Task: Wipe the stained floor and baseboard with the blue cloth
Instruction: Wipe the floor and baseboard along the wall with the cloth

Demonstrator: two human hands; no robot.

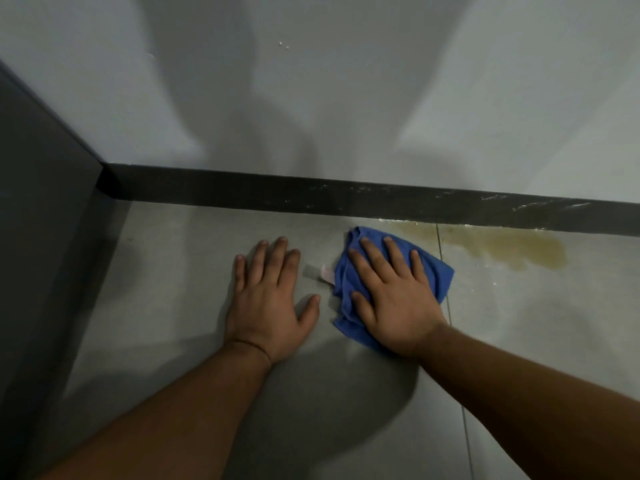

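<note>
From the head camera, the right hand (391,299) lies flat, palm down with fingers spread, on the blue cloth (433,271), pressing it to the grey floor (173,306) rather than gripping it. The cloth is crumpled, its far edge near the baseboard (242,190) but not clearly touching it, and a corner sticks out to the right of the hand. The left hand (270,296) rests just beside it to the left, also open and flat on the bare floor, fingers pointing toward the wall (311,98), holding nothing. Between the two hands, a small pale tag (320,273) shows at the cloth's left edge. To the right of the cloth, a yellow-brown stain (512,249) spreads across the floor along the foot of the baseboard, apart from the cloth's right corner. The dark baseboard carries whitish streaks (547,204) on its right part, above the stain. A thin floor joint (460,393) runs from the baseboard toward the camera, passing under the right forearm. A dark panel (41,202) stands at the left, meeting the baseboard at the corner.
</note>
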